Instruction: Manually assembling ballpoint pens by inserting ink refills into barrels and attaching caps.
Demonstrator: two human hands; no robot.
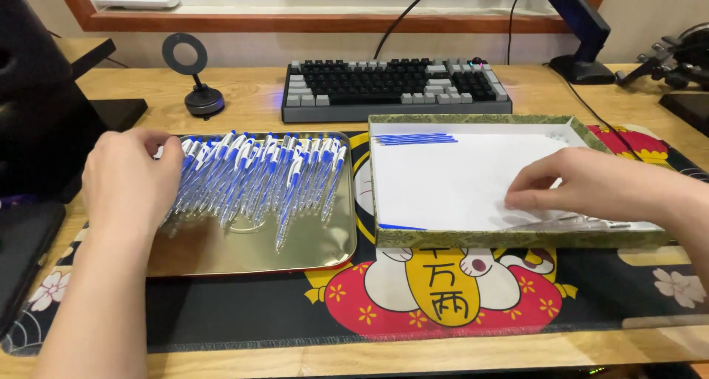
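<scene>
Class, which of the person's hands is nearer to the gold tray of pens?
Left. The left hand rests on the pens at the gold tray's left end; the right hand is over the white-lined box.

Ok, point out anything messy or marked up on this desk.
The white floor of the box carries blue ink scribbles near its far left corner and a stroke at the near left. The pens on the gold tray lie in an uneven row.

Looking like a home office/desk setup: wooden desk (244,102) sitting under a window sill, mech keyboard (395,89) lying just beyond the right hand (591,187), monitor arm base (583,69) standing further back, printed desk mat (443,305) spreading under both hands.
</scene>
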